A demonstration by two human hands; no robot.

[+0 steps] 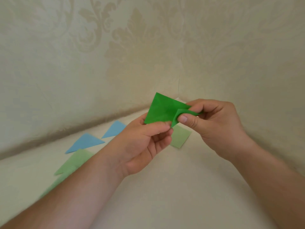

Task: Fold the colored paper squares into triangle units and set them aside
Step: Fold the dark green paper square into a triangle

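Observation:
A dark green paper (160,109), partly folded, is held in the air above the cream surface. My left hand (145,144) pinches its lower edge between thumb and fingers. My right hand (214,124) pinches its right corner, where the paper curls over my thumb. Two light blue folded triangles (85,142) (113,129) lie at the left near the wall. A light green folded triangle (74,161) lies below them, partly under my left forearm. A light green paper square (180,137) lies flat under my hands.
The cream surface (165,187) sits in a corner between two patterned wallpapered walls (99,63). More light green paper (54,185) shows beside my left forearm at the lower left.

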